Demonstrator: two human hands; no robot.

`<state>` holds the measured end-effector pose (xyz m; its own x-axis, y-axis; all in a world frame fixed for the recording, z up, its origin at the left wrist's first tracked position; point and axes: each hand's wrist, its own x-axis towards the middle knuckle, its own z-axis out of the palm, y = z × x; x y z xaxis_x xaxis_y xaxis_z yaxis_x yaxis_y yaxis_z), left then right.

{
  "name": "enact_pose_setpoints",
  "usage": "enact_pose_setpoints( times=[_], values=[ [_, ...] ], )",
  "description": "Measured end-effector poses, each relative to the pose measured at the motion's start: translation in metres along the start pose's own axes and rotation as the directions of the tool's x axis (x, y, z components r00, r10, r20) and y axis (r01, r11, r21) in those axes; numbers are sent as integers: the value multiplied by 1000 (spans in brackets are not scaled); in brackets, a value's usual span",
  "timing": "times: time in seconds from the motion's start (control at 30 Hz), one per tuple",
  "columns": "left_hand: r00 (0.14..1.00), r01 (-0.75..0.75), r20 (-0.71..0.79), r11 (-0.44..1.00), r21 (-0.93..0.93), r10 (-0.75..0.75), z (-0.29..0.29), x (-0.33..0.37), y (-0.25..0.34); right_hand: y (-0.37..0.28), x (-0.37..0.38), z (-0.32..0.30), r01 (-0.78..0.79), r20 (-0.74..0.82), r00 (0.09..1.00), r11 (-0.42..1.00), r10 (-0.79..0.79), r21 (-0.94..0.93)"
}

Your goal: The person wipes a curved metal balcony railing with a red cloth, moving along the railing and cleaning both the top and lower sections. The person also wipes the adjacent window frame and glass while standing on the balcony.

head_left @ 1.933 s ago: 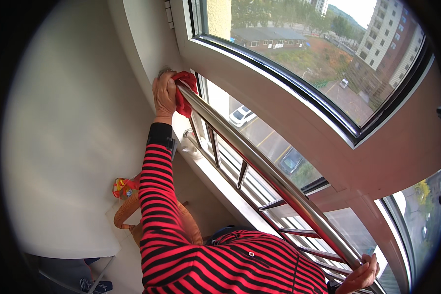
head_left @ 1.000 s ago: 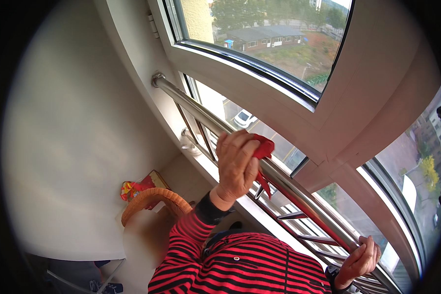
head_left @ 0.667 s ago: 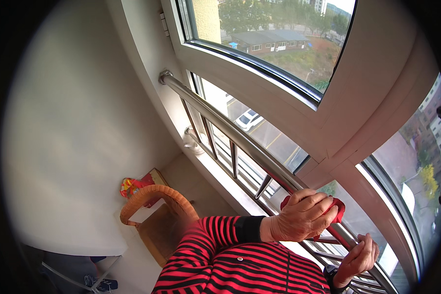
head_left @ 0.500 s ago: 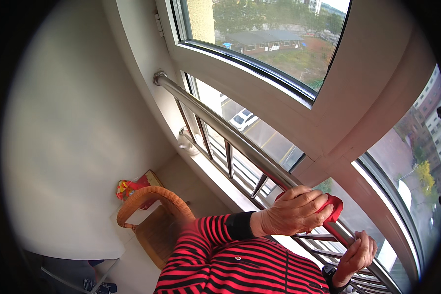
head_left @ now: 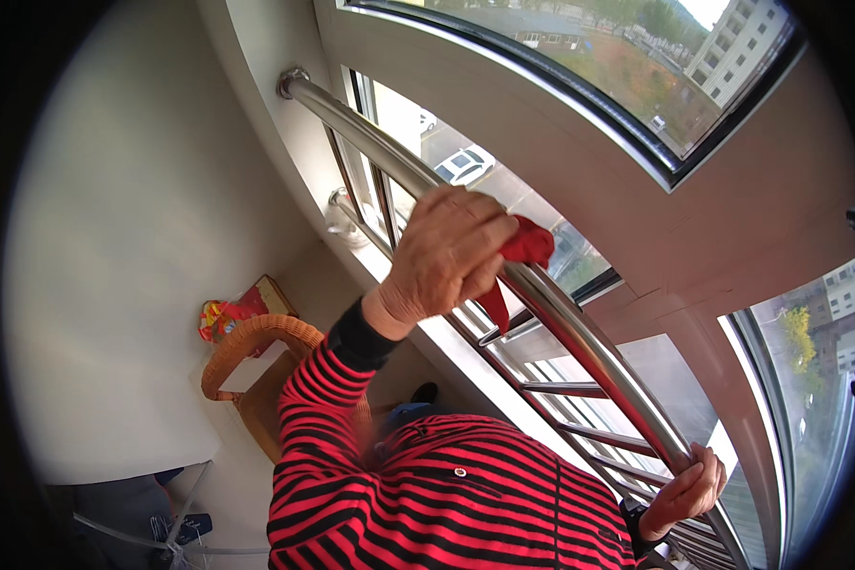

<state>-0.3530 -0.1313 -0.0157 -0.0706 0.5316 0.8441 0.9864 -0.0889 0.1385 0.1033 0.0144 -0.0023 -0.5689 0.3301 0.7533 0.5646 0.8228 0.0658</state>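
Observation:
My left hand (head_left: 444, 252) is closed around a red cloth (head_left: 530, 241) wrapped over the top of a shiny metal railing (head_left: 579, 328). One corner of the cloth hangs down below the rail, while its middle is hidden under my fingers. Farther down the same rail, at the lower right, my right hand (head_left: 686, 492) grips the bare metal with curled fingers. Both arms are in red and black striped sleeves.
Thinner metal bars (head_left: 565, 389) run beneath the rail, in front of a window with a thick white frame (head_left: 541, 114). Behind my left arm stands a wicker chair (head_left: 266, 328), with a red and yellow bag (head_left: 217, 321) beside it. A pale wall (head_left: 133, 237) rises at the left.
My left hand has slid up and left along the rail with the cloth. The right hand stays on the rail, and the view has shifted somewhat.

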Motion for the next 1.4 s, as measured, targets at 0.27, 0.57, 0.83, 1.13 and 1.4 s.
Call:
enact_pose_setpoints(
  times=[0.27,0.57,0.83,1.13,1.4],
  values=[
    [982,162,-111,981,109,-150,-34,-5,-135,-5,-12,3,-307,13,952,952,307,-2],
    [940,310,-170,950,50,-297,-50,-27,-261,-13,-20,7,-446,-34,894,894,447,41],
    [876,459,-239,878,137,-420,-81,-37,-348,-14,-18,13,-404,-74,911,914,406,48],
    [775,586,-308,810,25,-551,-80,-40,-295,-5,-20,28,-333,-147,929,940,340,74],
    [832,514,-257,857,22,-492,-38,-26,-206,-5,-21,22,-241,-112,965,970,237,-26]
  ],
)
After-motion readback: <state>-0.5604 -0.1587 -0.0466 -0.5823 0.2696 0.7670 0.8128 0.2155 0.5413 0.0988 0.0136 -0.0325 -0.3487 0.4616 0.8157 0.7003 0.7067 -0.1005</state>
